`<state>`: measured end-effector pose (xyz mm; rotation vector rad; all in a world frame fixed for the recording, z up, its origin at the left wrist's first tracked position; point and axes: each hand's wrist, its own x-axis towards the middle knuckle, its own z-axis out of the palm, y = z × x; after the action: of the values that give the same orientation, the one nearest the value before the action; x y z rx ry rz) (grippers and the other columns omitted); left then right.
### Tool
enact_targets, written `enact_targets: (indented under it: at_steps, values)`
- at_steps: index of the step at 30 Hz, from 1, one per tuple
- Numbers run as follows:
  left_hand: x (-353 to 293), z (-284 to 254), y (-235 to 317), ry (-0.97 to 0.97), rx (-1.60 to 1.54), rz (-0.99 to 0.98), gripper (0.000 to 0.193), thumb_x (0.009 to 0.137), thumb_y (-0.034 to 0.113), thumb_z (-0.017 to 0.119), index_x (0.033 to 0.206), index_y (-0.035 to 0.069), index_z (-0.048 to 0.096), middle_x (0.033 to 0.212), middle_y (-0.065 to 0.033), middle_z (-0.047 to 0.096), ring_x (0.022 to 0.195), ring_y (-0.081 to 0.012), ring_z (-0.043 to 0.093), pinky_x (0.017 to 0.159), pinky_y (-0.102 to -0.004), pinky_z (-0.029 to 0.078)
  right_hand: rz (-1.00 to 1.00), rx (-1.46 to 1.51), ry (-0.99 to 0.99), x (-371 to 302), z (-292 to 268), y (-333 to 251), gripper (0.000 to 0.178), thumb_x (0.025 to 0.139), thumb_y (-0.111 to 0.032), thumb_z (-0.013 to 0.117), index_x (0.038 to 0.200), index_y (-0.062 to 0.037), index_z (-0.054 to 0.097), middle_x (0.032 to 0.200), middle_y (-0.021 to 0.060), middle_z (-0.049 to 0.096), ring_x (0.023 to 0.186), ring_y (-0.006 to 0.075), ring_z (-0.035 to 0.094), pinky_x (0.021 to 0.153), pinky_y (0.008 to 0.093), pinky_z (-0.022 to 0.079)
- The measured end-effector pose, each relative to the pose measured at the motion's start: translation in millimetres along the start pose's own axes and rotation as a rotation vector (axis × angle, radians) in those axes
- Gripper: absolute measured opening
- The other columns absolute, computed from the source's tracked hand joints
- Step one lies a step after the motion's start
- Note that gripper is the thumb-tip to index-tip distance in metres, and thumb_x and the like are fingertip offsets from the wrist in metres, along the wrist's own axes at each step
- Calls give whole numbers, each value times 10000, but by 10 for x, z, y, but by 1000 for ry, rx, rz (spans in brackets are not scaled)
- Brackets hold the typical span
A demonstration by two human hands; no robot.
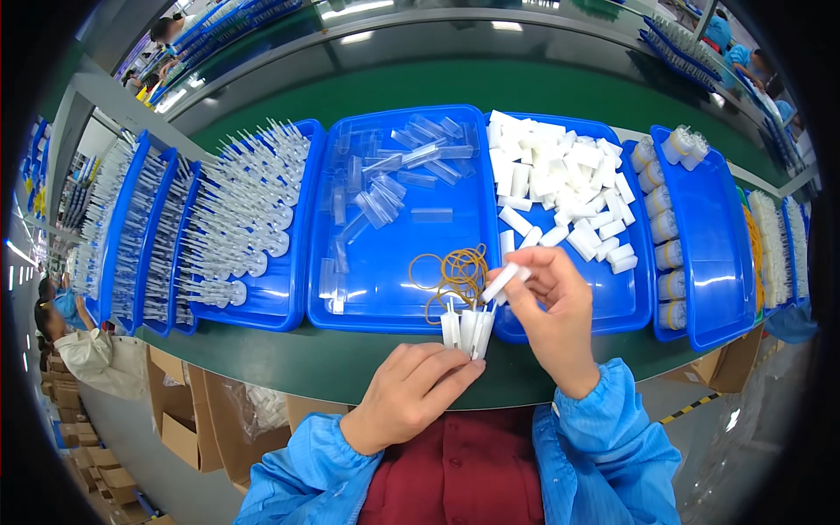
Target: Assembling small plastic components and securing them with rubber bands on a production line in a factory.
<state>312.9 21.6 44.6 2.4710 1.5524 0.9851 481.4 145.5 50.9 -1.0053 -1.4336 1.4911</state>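
My left hand [413,385] is closed at the table's front edge, fingers pressed against a small bunch of white pieces with thin stems [464,331] standing upright. My right hand [556,306], to the right and a little higher, pinches a short white foam-like block [500,282] between thumb and fingers. Another white bit shows beside that block, partly hidden by the fingers. Tan rubber bands [464,269] lie just behind the bunch, in the front right corner of the middle blue tray [411,249]. Clear plastic sleeves [372,206] are scattered over the rest of that tray.
Heaped white blocks [560,171] fill much of the right blue tray [577,302]. White stemmed parts with round bases [241,210] crowd the left blue tray [262,311]. More stacked trays [722,262] flank both sides. Cardboard boxes [184,411] stand on the floor below.
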Motion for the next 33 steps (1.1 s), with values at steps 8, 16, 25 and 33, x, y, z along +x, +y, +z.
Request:
enact_targets:
  at_steps: [8, 16, 25, 33]
  values:
    - [24, 10, 14, -33, -31, -24, 390, 682, 20, 674, 1060, 79, 746, 1042, -36, 670, 884, -223, 603, 728, -331, 474, -35, -312, -235, 9, -106, -173, 121, 944, -77, 649, 1027, 10, 666, 938, 90, 730, 888, 153, 685, 830, 306, 484]
    - [26, 15, 38, 46, -129, -58, 438, 621, -66, 726, 1033, 83, 740, 1025, -43, 671, 874, -241, 599, 736, -335, 500, -154, -362, -159, -34, -17, -156, 140, 955, -91, 619, 1052, -36, 703, 895, 88, 736, 842, 219, 653, 898, 354, 427]
    - [30, 57, 45, 167, -157, -90, 394, 669, -49, 707, 1046, 63, 723, 1052, -55, 673, 890, -244, 608, 751, -351, 498, -517, -570, 33, -43, -29, -164, 132, 919, -70, 635, 1024, -38, 707, 702, 59, 709, 688, 208, 663, 903, 358, 433]
    - [45, 61, 118, 68, -150, -57, 436, 606, -100, 734, 1003, 82, 734, 1056, -53, 695, 853, -251, 594, 739, -333, 513, -187, -466, -326, 78, -196, -305, 132, 902, -69, 647, 1012, -15, 699, 720, 99, 722, 678, 206, 676, 876, 335, 442]
